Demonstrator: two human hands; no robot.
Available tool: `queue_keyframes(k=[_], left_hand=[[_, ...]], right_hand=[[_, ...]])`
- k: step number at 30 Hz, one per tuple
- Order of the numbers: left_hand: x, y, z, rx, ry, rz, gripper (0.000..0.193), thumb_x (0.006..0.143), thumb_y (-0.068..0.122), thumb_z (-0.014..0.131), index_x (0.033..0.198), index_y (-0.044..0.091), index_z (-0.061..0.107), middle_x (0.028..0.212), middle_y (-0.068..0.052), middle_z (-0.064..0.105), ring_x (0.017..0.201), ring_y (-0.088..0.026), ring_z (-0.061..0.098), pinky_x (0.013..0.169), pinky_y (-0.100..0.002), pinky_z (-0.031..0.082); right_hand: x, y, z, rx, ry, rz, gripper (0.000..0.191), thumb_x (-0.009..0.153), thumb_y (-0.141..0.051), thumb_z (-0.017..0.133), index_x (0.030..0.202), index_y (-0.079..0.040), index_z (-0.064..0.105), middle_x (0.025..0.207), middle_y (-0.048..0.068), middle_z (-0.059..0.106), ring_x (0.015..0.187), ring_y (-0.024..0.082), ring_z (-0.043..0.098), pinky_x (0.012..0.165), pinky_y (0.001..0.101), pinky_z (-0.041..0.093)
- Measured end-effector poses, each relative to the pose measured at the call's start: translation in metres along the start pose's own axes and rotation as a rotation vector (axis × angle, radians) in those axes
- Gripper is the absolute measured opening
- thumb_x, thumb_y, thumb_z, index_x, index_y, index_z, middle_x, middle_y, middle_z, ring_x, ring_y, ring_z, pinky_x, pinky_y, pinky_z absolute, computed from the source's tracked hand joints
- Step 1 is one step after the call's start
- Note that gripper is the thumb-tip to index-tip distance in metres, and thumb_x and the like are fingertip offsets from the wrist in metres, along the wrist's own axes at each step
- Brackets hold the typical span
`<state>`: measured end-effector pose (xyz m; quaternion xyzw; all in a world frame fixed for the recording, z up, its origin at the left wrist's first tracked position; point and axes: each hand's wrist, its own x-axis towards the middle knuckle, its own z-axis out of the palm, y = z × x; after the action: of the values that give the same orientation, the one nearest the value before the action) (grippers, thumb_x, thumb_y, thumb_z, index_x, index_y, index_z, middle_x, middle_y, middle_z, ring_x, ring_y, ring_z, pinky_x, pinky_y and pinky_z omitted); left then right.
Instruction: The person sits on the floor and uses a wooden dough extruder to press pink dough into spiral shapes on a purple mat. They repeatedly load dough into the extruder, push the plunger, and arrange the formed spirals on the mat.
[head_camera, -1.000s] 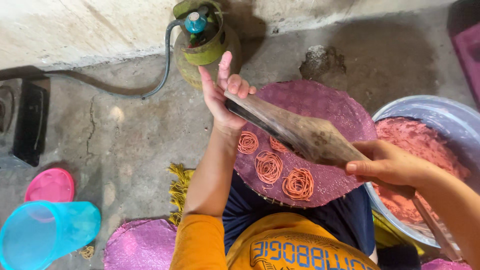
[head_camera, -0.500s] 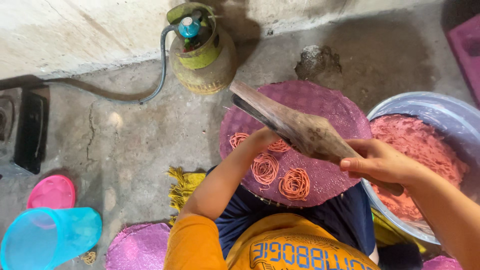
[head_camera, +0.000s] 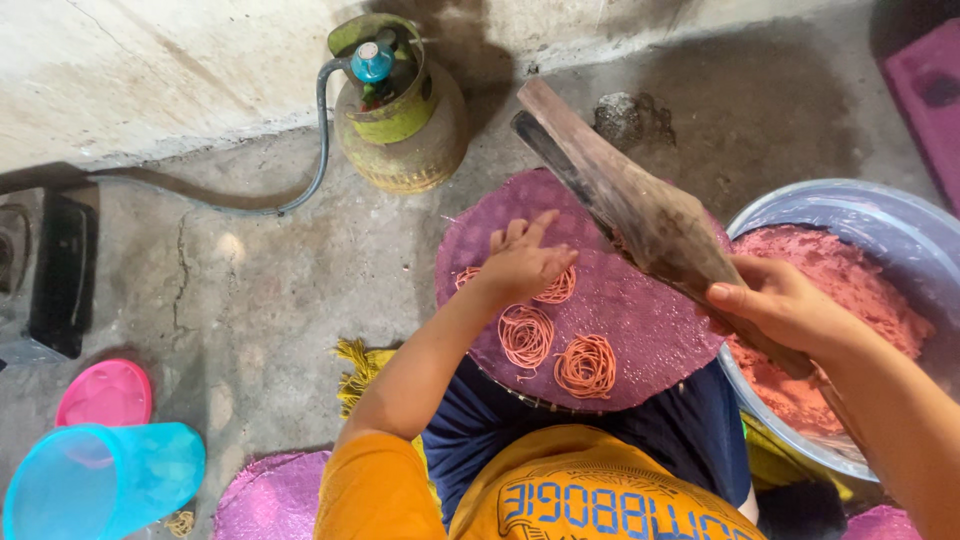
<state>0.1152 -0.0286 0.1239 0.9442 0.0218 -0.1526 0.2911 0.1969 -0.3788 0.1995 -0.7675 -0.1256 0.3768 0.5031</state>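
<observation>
A round purple woven tray (head_camera: 640, 330) rests on my lap, carrying three orange noodle coils (head_camera: 586, 365). My left hand (head_camera: 525, 262) hovers flat over the coil at the tray's left, fingers spread, holding nothing. My right hand (head_camera: 775, 305) grips the handle end of a long brown wooden press (head_camera: 630, 205), which slants up and away over the tray's right side. Just right of the tray stands a large grey basin (head_camera: 870, 215) filled with reddish dough (head_camera: 850, 290).
A yellow-green gas cylinder (head_camera: 400, 110) with a hose stands by the wall beyond the tray. A blue plastic cup (head_camera: 100, 480) and pink lid (head_camera: 105, 393) lie on the concrete floor at left. Another purple tray (head_camera: 270, 495) lies at the bottom left.
My left hand came down from raised above the press to just over the coils on the tray. The press swung to the right and tilted up.
</observation>
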Motion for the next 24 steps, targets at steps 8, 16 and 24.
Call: queue_keyframes(k=[8,16,24], left_hand=[[-0.001,0.012,-0.088,-2.078,0.014,0.479,0.091,0.092,0.079,0.033,0.154,0.012,0.040,0.143,-0.021,0.063,0.138,-0.036,0.057,0.120,-0.052,0.041],[0.046,0.030,-0.058,-2.308,0.080,0.705,0.081,0.101,0.077,0.035,0.152,0.016,0.048,0.079,-0.001,0.046,0.080,-0.021,0.049,0.088,-0.044,0.047],[0.056,0.008,-0.021,-2.306,0.230,0.543,0.073,0.100,0.073,0.039,0.142,0.016,0.058,0.063,0.002,0.040,0.061,-0.017,0.043,0.072,-0.039,0.046]], right_hand=[[-0.036,0.011,0.008,0.129,-0.202,0.090,0.061,0.087,-0.050,0.065,0.119,0.002,0.069,0.084,0.013,0.073,0.073,0.021,0.067,0.057,0.0331,0.052],[-0.035,-0.014,0.008,0.068,-0.269,0.349,0.075,0.097,-0.064,0.042,0.098,0.005,0.073,0.068,0.013,0.067,0.058,0.019,0.063,0.049,0.0334,0.051],[-0.035,-0.022,0.023,-0.171,-0.179,0.422,0.062,0.100,-0.058,0.043,0.094,-0.002,0.069,0.060,0.009,0.063,0.048,0.019,0.054,0.040,0.0342,0.042]])
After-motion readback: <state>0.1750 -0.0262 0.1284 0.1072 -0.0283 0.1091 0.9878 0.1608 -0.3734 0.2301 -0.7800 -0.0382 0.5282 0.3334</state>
